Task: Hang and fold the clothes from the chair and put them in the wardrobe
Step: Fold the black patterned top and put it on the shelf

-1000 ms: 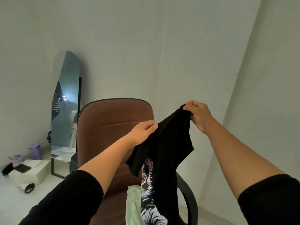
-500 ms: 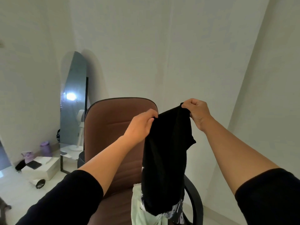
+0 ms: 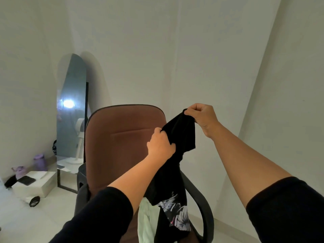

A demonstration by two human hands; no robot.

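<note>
I hold a black T-shirt [image 3: 177, 155] with a pale printed graphic up in front of a brown office chair [image 3: 122, 141]. My right hand [image 3: 201, 116] pinches its top edge at shoulder height. My left hand [image 3: 160, 145] grips the fabric lower and to the left, bunching it. The shirt hangs down over the chair seat, its printed part near the bottom. A pale green garment [image 3: 147, 223] lies on the seat behind it, partly hidden. No wardrobe is in view.
A tall arched mirror [image 3: 72, 120] leans on the wall left of the chair. A white box [image 3: 33, 186] with dark items, purple bottles [image 3: 40, 159] and a white fan stand sit on the floor at left. The chair's black armrest [image 3: 203, 206] curves at right.
My left hand has dropped lower on the shirt and bunched the fabric; my right hand stays at the top edge. The printed side shows again near the bottom. The view shifted a little.
</note>
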